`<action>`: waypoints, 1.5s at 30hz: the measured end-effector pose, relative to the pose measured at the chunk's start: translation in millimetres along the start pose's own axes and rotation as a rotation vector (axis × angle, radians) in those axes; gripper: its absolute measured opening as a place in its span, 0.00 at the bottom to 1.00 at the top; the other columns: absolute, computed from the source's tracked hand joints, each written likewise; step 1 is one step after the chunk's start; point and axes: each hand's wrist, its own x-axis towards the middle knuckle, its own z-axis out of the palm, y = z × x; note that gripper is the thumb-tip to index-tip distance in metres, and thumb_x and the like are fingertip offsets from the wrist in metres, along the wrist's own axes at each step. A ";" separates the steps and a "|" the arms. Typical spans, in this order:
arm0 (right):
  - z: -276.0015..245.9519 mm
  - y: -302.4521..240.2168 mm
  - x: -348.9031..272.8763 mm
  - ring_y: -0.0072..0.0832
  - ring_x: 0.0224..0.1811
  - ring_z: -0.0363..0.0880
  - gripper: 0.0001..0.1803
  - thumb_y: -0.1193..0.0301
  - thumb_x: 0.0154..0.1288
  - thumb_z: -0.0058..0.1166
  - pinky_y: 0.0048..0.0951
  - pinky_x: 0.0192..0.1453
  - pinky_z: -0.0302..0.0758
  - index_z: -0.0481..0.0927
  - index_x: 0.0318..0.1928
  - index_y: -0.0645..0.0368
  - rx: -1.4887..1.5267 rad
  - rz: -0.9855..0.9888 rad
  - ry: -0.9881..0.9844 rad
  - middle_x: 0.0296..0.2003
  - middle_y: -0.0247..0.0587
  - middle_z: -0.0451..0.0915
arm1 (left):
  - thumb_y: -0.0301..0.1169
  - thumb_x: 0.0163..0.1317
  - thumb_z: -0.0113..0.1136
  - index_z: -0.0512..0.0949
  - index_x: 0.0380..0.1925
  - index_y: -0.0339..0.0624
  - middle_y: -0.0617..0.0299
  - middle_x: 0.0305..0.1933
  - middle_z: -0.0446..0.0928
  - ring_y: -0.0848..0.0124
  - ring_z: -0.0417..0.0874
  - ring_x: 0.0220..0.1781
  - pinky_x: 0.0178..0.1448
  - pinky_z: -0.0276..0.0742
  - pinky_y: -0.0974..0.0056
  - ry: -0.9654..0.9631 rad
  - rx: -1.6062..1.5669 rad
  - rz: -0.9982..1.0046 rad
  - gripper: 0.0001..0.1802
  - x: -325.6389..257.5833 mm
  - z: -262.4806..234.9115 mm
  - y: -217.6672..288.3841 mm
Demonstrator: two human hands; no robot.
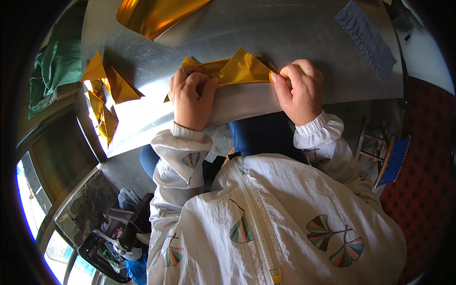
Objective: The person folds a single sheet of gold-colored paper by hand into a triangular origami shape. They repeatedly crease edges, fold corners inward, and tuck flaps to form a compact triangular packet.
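Observation:
A strip of shiny gold foil paper [244, 69], folded with a pointed peak in its middle, lies near the front edge of the metal-topped table. At its left part my left hand [194, 96] is closed, thumb and fingers pinching the foil; a small gold point sticks out behind the knuckles. My right hand [300, 89] pinches the right end between thumb and bent forefinger. Several folded gold foil pieces [102, 97] lie in a loose heap at the table's left edge. A larger gold foil sheet [156, 16] rests at the far side.
The grey metal table [285, 33] spans the view. A grey-blue textured cloth [366, 40] lies at its right. Green sheeting [59, 66] hangs at the left. A small stool [392, 159] with a blue top stands on the right, beside a dark red patterned floor covering [422, 190].

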 end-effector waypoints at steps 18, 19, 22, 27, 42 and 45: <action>2.9 -0.5 5.3 0.33 0.21 0.72 0.11 0.71 0.57 0.63 0.36 0.27 0.67 0.73 0.24 0.58 -0.003 -0.031 0.050 0.24 0.38 0.74 | 0.31 0.48 0.67 0.84 0.26 0.41 0.58 0.42 0.79 0.59 0.76 0.45 0.53 0.69 0.57 -0.046 -0.047 -0.010 0.06 2.3 -4.1 -5.0; 3.1 -0.6 5.0 0.34 0.21 0.72 0.11 0.71 0.57 0.63 0.37 0.27 0.67 0.73 0.24 0.58 -0.001 -0.005 0.041 0.24 0.38 0.74 | 0.31 0.49 0.67 0.84 0.26 0.41 0.58 0.42 0.79 0.59 0.76 0.45 0.53 0.69 0.57 -0.040 -0.045 -0.005 0.06 2.3 -3.2 -5.9; 4.7 -2.3 3.7 0.37 0.27 0.74 0.11 0.67 0.56 0.63 0.40 0.34 0.68 0.74 0.24 0.55 -0.027 0.031 0.029 0.26 0.38 0.74 | 0.32 0.49 0.67 0.84 0.25 0.41 0.58 0.42 0.79 0.58 0.76 0.45 0.53 0.69 0.57 -0.023 -0.034 0.009 0.06 1.6 -1.8 -7.5; 4.2 -3.8 2.3 0.37 0.31 0.74 0.11 0.66 0.57 0.63 0.40 0.38 0.69 0.75 0.25 0.55 -0.082 0.037 0.036 0.27 0.37 0.74 | 0.32 0.50 0.67 0.83 0.25 0.40 0.58 0.42 0.79 0.58 0.76 0.45 0.53 0.69 0.57 0.002 0.008 0.020 0.07 1.6 0.4 -6.2; 6.7 -2.2 3.8 0.36 0.33 0.75 0.11 0.66 0.58 0.62 0.41 0.39 0.66 0.74 0.25 0.54 -0.096 0.053 0.015 0.25 0.36 0.75 | 0.33 0.51 0.67 0.81 0.23 0.40 0.58 0.39 0.79 0.58 0.77 0.43 0.52 0.69 0.57 0.006 0.006 -0.022 0.08 2.0 1.5 -2.8; 6.4 -2.8 4.8 0.36 0.32 0.75 0.12 0.66 0.58 0.62 0.41 0.38 0.67 0.74 0.24 0.55 -0.089 0.063 0.017 0.24 0.36 0.76 | 0.33 0.51 0.67 0.82 0.24 0.40 0.59 0.39 0.79 0.59 0.77 0.43 0.53 0.69 0.57 0.008 0.003 -0.022 0.08 2.5 1.5 -3.3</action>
